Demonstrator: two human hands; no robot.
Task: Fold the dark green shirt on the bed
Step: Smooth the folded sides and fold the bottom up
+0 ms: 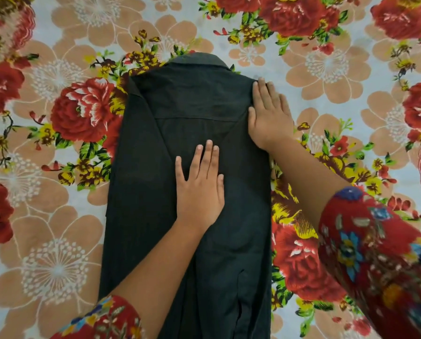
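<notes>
dark green shirt point(180, 113) is laid back-up on the bed point(339, 77), collar at the far end, both sides already folded in to a long narrow strip; sleeves are hidden under the folds & the hem is cut off by the bottom edge. left hand point(200, 189) is spread flat, palm down, mid-shirt, nothing gripped. right hand point(269, 116) is pressed flat w/ fingers together on the shirt's right shoulder edge, partly on the floral bedsheet; nothing held. red patterned sleeves point(380, 260) are cropped at frame edges.
</notes>
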